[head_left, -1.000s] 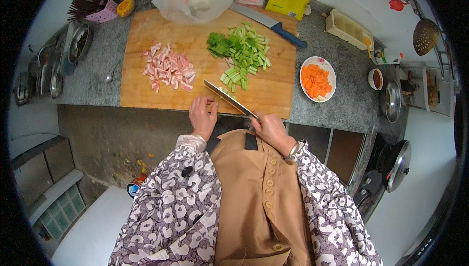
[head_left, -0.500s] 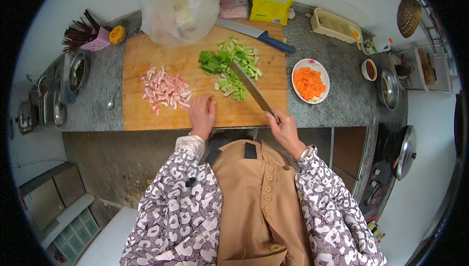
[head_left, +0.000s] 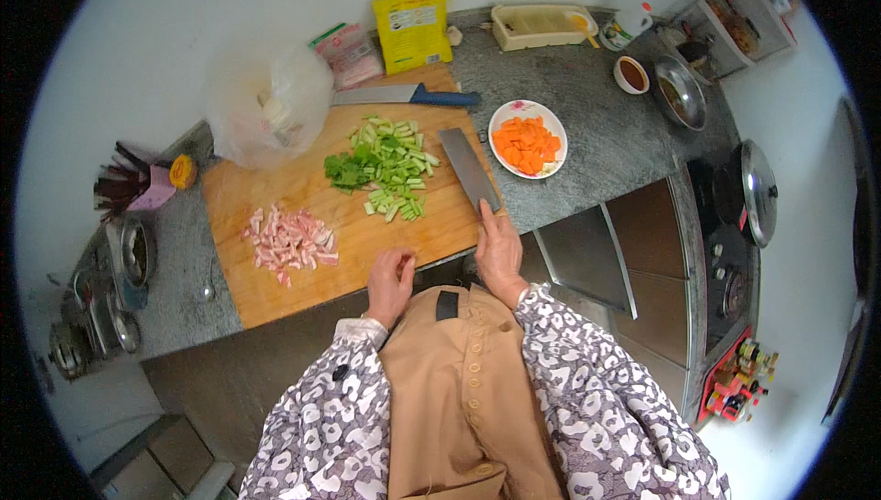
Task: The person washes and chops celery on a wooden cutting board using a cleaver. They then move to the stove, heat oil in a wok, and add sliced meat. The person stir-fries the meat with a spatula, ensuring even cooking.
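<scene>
A cleaver point(head_left: 470, 168) rests with its broad blade flat along the cutting board's right edge. My right hand point(head_left: 500, 257) is closed at its near end, and the handle is mostly hidden under the fingers. By the front edge of the wooden cutting board point(head_left: 303, 161), my left hand point(head_left: 391, 285) has its fingers curled in, with nothing seen in them. Chopped green stalks point(head_left: 399, 165) lie in a pile mid-board, with green leaves point(head_left: 345, 172) at their left. Sliced pinkish meat point(head_left: 289, 241) is spread over the board's left part.
A blue-handled knife point(head_left: 404, 95) lies across the board's far side, beside a plastic bag point(head_left: 266, 105). Right of the board stands a plate point(head_left: 560, 162) of cut carrot point(head_left: 528, 144). Farther right are a small bowl of sauce point(head_left: 630, 75) and a metal bowl point(head_left: 681, 92).
The view has turned and shifted to the right. The cleaver has gone from above the green pile to the board's right edge with my right hand. My left hand has drawn away from the meat.
</scene>
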`<state>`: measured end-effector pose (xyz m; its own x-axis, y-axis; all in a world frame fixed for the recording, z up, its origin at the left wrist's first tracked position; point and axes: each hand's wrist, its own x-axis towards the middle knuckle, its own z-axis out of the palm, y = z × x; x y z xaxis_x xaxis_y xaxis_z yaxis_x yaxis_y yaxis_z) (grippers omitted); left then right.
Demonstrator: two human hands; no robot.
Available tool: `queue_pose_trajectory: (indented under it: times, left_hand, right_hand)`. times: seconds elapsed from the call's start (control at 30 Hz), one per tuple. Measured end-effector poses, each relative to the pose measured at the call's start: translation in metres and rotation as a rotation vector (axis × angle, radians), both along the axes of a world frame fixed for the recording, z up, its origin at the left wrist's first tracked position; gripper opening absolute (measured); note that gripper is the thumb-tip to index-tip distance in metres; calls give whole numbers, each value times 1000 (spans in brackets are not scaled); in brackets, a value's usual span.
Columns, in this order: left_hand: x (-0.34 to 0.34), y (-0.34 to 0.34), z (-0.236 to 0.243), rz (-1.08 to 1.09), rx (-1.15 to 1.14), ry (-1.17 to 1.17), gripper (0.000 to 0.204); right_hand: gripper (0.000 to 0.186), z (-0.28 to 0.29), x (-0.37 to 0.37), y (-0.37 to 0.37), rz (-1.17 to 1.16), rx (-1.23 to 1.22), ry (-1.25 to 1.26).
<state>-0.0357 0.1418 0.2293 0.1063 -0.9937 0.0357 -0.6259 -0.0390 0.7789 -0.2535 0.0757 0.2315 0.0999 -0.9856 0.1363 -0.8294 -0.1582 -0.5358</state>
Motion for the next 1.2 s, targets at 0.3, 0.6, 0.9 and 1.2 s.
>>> queue_pose_trajectory:
  times: [0.3, 0.6, 0.9, 1.2]
  left_hand:
    - [33, 30, 2, -241, 39, -2, 10]
    - [34, 53, 7, -306, 138, 10, 11]
    - [-5, 86, 0, -195, 191, -44, 13]
    - [-74, 112, 8, -183, 251, -68, 16]
  right_hand:
    - [50, -37, 30, -26, -175, 4, 87]
    - [39, -3, -89, 8, -267, -186, 43]
    - [77, -103, -332, 127, -747, 381, 274]
    - [33, -82, -348, 119, -558, 555, 243]
